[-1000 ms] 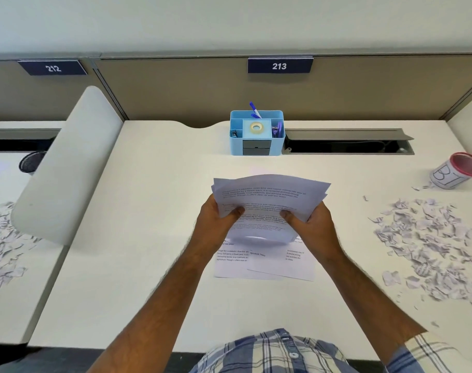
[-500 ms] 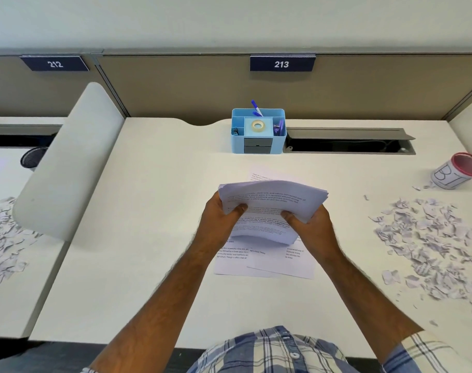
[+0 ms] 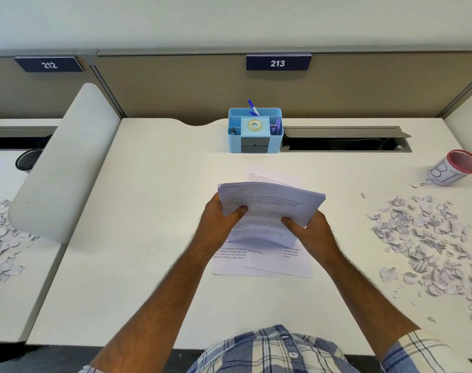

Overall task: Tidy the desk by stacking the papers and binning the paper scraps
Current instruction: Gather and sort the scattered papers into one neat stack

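A bundle of printed papers is held above the middle of the white desk. My left hand grips its left edge, thumb on top. My right hand grips its right lower edge the same way. Beneath the bundle, loose printed sheets lie flat on the desk, and the top of another sheet shows behind the bundle. A wide scatter of torn paper scraps covers the desk's right side. A red-rimmed mesh cup with a white label lies tipped at the far right.
A blue desk organiser with pens and a tape roll stands at the back centre, beside an open cable slot. A white divider panel separates the neighbouring desk on the left, where more scraps lie.
The bundle's edges have been squared up between both hands, and it sits a little lower. A sheet behind it on the desk has come into view.
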Available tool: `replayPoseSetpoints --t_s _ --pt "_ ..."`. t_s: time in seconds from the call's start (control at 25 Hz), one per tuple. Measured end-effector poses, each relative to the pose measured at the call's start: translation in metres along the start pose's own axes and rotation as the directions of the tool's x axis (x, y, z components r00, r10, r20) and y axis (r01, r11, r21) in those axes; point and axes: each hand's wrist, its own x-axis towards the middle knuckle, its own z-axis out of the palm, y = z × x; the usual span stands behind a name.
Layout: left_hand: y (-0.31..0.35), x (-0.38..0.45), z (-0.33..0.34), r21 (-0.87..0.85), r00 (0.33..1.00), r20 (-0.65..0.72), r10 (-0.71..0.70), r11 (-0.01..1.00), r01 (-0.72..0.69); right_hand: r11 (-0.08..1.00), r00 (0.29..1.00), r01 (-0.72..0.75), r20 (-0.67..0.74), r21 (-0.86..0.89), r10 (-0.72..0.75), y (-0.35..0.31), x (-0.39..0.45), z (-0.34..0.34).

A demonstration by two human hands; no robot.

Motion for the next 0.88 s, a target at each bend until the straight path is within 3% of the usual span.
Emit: replayPoseSetpoints --t_s 0.24,0.48,0.88 --pt "0.029 -0.01 -0.004 -0.046 0.975 -0.099 0.2 0.978 -0.206 1.0 1.0 0.008 0.006 0.02 -0.008 0.001 -0.001 0.0" --pt "0.044 -0.01 0.006 -0.074 0.983 -0.148 0.105 0.99 -0.117 0.999 1.0 0.002 0.029 0.035 -0.003 0.003 -0.001 0.001" --pt "0.048 -0.012 0.004 -0.076 0.988 -0.136 0.076 0.993 -0.087 0.996 1.0 -0.015 0.019 0.093 0.013 0.002 0.003 0.002"
